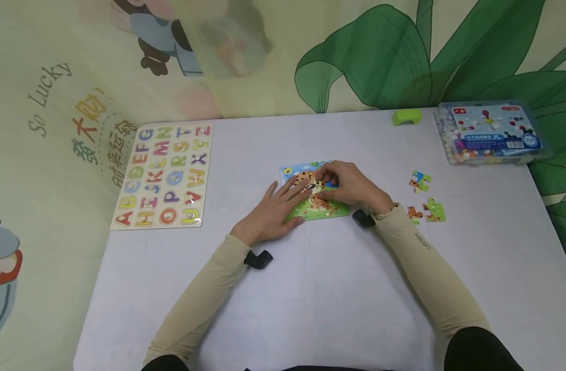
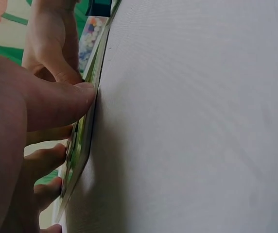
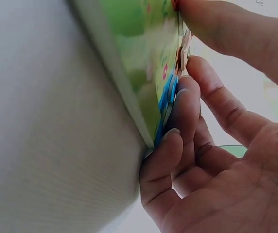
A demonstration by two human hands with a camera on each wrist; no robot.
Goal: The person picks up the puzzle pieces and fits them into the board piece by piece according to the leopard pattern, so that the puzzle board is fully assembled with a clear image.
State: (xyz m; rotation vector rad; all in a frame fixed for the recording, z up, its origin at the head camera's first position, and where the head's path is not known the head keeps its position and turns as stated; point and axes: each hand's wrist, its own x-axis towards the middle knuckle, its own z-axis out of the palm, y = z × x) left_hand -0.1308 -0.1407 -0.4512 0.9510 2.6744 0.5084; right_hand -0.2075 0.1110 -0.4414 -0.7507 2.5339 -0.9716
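A leopard jigsaw puzzle in a shallow board lies on the table between both hands. My left hand rests with fingers spread over its left side, thumb at the near edge; in the left wrist view the thumb touches the board's rim. From the right, my right hand bends over the leopard's face. Its thumb and index finger pinch a puzzle piece, slightly raised from the picture in the right wrist view. The other fingers curl at the board's far right edge, beside a blue piece.
Several loose puzzle pieces lie right of the right forearm, partly behind its sleeve. An alphabet board is at the left. A green arch block and a clear plastic box of beads stand at the back right.
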